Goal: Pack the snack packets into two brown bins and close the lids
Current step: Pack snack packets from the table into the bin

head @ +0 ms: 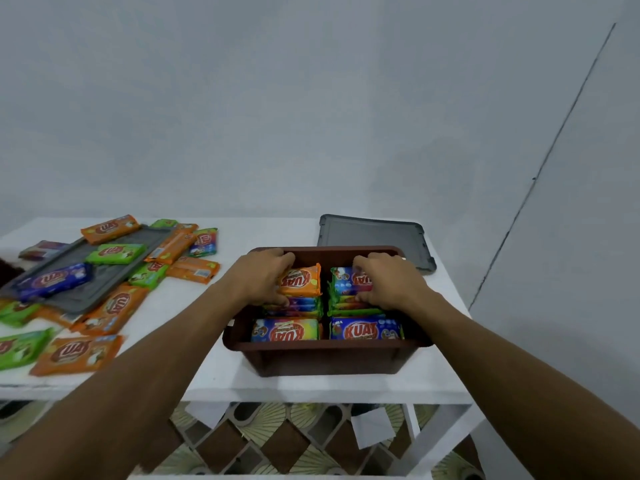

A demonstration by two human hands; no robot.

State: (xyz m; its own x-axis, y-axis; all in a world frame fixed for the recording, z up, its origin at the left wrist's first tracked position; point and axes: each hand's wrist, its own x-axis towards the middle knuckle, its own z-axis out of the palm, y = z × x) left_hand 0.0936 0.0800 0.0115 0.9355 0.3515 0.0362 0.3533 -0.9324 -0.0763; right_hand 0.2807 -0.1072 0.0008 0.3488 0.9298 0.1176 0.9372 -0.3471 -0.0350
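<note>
A brown bin [329, 358] stands open on the white table, filled with rows of snack packets. My left hand [263, 275] is inside it at the back left, fingers closed around an orange packet [300, 279] on top of a stack. On the back right stack, my right hand [388, 282] grips a blue packet [348, 280]. Two blue packets [367, 330] lie flat along the bin's front. A grey lid [375, 237] lies behind the bin. Loose orange, green and blue packets [79, 353] are scattered at the left, some on a second grey lid [83, 289].
The white table [329, 388] ends just in front of the bin and close to its right side. A wall rises behind the table. Patterned floor shows below. A dark object [7, 271] pokes in at the far left edge.
</note>
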